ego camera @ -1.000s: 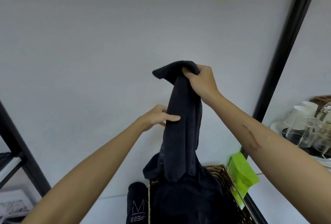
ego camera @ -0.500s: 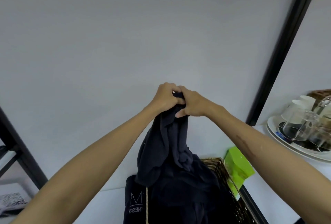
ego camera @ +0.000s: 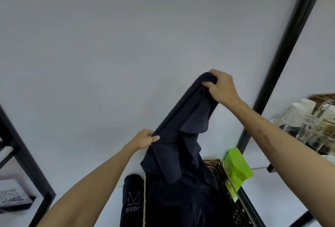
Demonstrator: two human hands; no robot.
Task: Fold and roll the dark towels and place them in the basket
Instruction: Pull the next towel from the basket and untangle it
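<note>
A dark navy towel [ego camera: 183, 127] hangs in the air in front of a white wall. My right hand [ego camera: 220, 87] grips its top corner, held high. Lower and to the left, my left hand [ego camera: 145, 138] pinches the towel's edge, so that edge is stretched on a slant between the two hands. The rest droops in loose folds over a woven wicker basket [ego camera: 222, 174] below, which holds more dark cloth [ego camera: 181, 203]. A rolled dark towel [ego camera: 132, 199] with a pale logo stands just left of the basket.
A bright green packet [ego camera: 237, 170] leans against the basket's right side. Glasses and white cups [ego camera: 308, 118] sit on a tray on the right-hand shelf. Black shelf posts run up at the right [ego camera: 282, 54] and lower left [ego camera: 21, 156].
Half a second ago both hands were clasped together at the towel's top. They have since parted: the right hand rose up and right, the left slid down along the edge, spreading the towel.
</note>
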